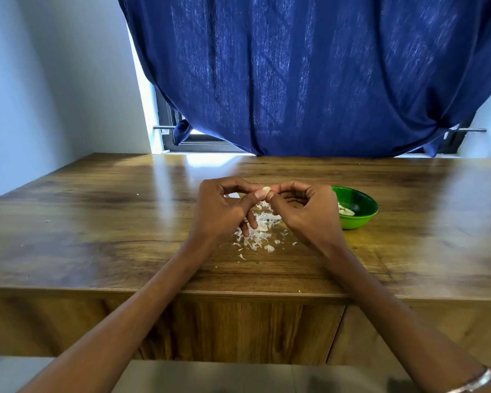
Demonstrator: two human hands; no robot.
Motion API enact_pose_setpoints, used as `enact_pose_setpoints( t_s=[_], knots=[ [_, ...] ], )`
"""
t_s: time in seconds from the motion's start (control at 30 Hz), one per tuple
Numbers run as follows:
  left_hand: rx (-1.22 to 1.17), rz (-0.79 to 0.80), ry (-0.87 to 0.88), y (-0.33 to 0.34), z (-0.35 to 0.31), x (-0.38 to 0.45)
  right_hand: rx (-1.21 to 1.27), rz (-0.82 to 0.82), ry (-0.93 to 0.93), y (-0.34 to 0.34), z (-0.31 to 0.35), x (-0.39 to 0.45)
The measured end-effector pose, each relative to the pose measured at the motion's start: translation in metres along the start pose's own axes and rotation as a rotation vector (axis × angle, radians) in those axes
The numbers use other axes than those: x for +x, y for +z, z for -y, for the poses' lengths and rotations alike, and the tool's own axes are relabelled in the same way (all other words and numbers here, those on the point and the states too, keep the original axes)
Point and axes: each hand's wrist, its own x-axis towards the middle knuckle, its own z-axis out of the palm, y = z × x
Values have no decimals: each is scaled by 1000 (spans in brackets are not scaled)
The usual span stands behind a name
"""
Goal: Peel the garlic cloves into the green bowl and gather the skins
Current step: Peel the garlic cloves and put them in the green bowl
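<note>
Forearms reach in from the bottom of the frame to meet at centre, where both hands pinch one clove [266,189] above the worktop [97,222]. Left hand [224,211] holds it between thumb and forefinger; right hand [306,211] nips the same clove from the other side, fingers curled, seemingly picking at skin. Directly below lies a loose scatter of skins [257,232], with what looks like one more clove among them, though that is hard to tell. Right of centre, partly hidden behind the right hand, sits the bowl [360,205] with a few pale peeled cloves [346,211] in it. By my reading, peeling is well along but unfinished: this clove is not yet in the bowl, and the skins are still spread, not gathered.
</note>
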Motion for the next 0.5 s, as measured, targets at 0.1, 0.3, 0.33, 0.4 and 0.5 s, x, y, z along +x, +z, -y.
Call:
enact_pose_setpoints(
  t_s=[0.1,0.3,0.33,0.4,0.5],
  knots=[
    [0,-11,7,1,0,0,15,-30,7,2,-1,0],
    [-14,-7,28,0,2,1,0,-36,2,5,0,0],
    [-22,3,25,0,3,1,-9,-39,-1,3,0,0],
    [-15,23,43,1,4,1,-14,-39,-6,1,1,-1],
    [22,37,114,0,6,1,14,-36,7,0,2,-2]
  ],
)
